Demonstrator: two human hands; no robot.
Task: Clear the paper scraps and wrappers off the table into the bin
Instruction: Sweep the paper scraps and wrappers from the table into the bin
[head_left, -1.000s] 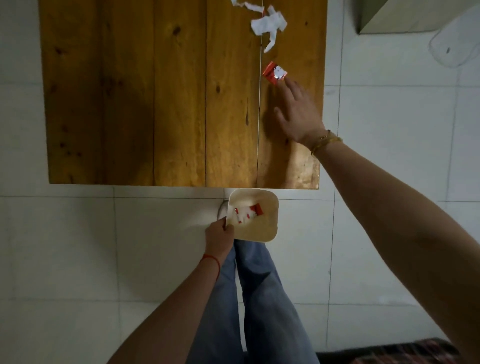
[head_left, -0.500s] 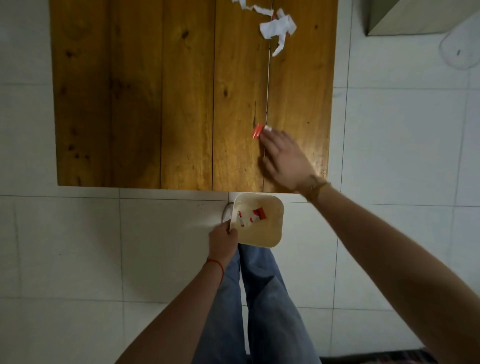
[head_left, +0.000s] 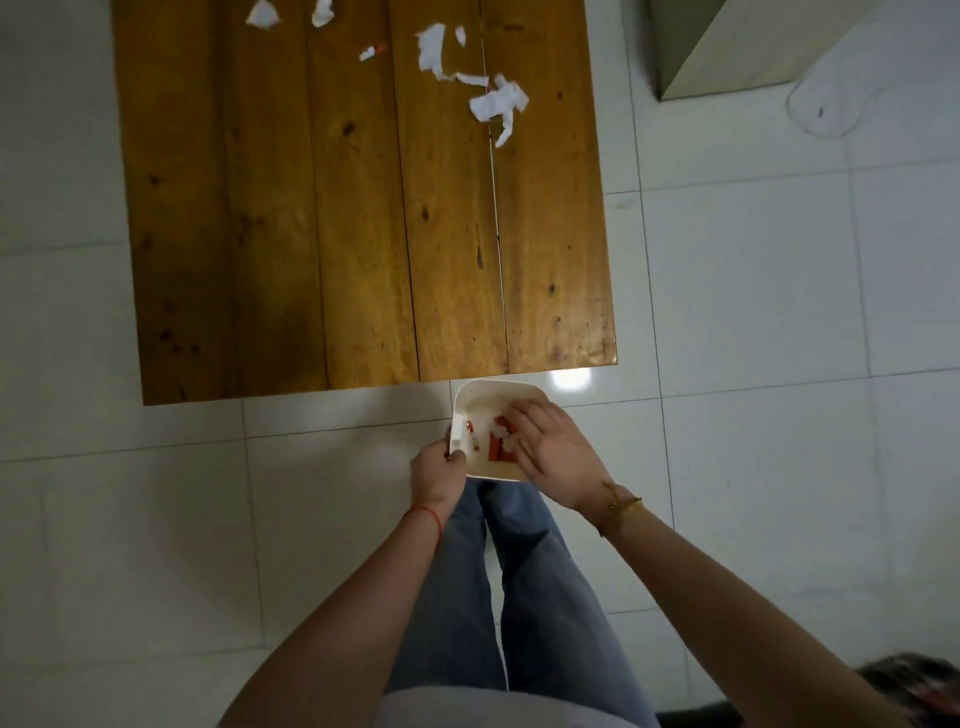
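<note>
A small cream bin (head_left: 492, 388) hangs just below the near edge of the wooden table (head_left: 363, 234). My left hand (head_left: 438, 472) grips its left rim. Over the bin's right side lies my right hand (head_left: 557, 453), palm down with fingers spread, fingertips at a red wrapper (head_left: 497, 451) lying inside. Another small red-and-white wrapper (head_left: 471, 435) rests by the bin's left wall. On the far part of the table lie white paper scraps: a crumpled one (head_left: 496, 104), a torn strip (head_left: 431, 52), two at the top edge (head_left: 262, 13), and a tiny red-white wrapper (head_left: 372, 52).
White floor tiles surround the table. My legs in blue jeans (head_left: 519, 571) stand directly under the bin. A pale cabinet corner (head_left: 727, 47) sits at the upper right, with a white object (head_left: 826, 104) on the floor beside it.
My right hand slid the red wrapper across the table to the near edge and now rests over the bin with the wrapper inside. The view has tilted, showing more scraps.
</note>
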